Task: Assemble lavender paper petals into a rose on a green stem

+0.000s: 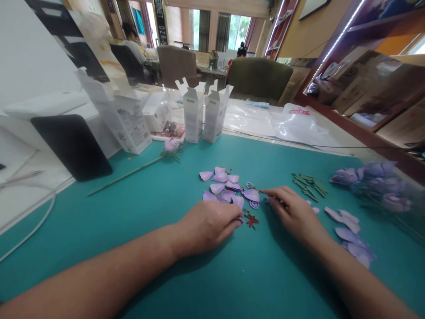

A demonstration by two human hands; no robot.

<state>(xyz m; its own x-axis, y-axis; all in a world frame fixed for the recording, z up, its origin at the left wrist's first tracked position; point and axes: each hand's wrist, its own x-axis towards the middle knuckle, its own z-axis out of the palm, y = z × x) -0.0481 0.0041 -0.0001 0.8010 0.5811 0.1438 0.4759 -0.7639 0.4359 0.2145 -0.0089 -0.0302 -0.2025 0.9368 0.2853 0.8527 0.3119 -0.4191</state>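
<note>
Left hand (212,225): thumb and fingers pinched together on a small purple piece (240,219), low over the green-topped desk (262,283). Right hand (289,207): fingers curled, thumb and index near each other; whether they grip anything cannot be told. Loose purple petals (219,176) lie beyond and between the hands. Red pieces (252,220) lie just beside the left fingertips; green sticks (308,184) lie beyond the right hand.

Two hands (209,223), two loose lacy discs (254,204)
</note>
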